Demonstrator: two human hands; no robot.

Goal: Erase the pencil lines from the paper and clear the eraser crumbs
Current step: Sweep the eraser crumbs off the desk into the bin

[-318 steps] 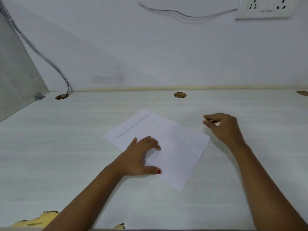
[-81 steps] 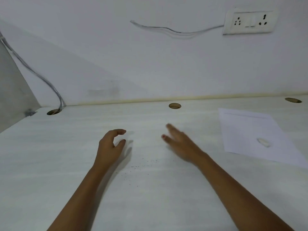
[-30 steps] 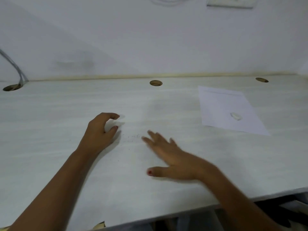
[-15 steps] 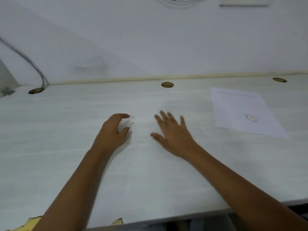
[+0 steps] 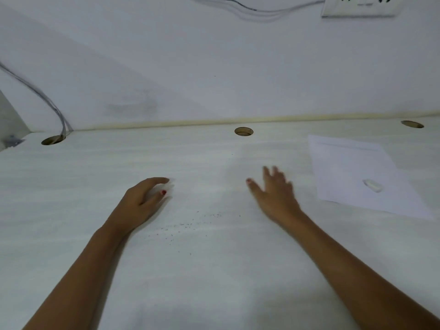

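The white paper [image 5: 352,163] lies flat on the desk at the right, with a small white eraser [image 5: 372,185] resting on it. A thin scatter of dark eraser crumbs [image 5: 190,226] sits on the desk between my two forearms. My left hand [image 5: 140,201] rests on the desk left of the crumbs, fingers loosely curved and holding nothing. My right hand [image 5: 273,189] is flat with its fingers spread, blurred by motion, just above and right of the crumbs. Neither hand touches the paper or the eraser.
The white desk [image 5: 95,177] meets a white wall at the back. Three round cable holes [image 5: 243,131] line the back edge; grey cables run into the left one [image 5: 52,140]. A wall socket [image 5: 359,5] is at the top right.
The paper with the eraser on it has gone from the desk's middle to the right side. My right hand has swept back away from me and to the right over the crumbs. My left hand stayed put.
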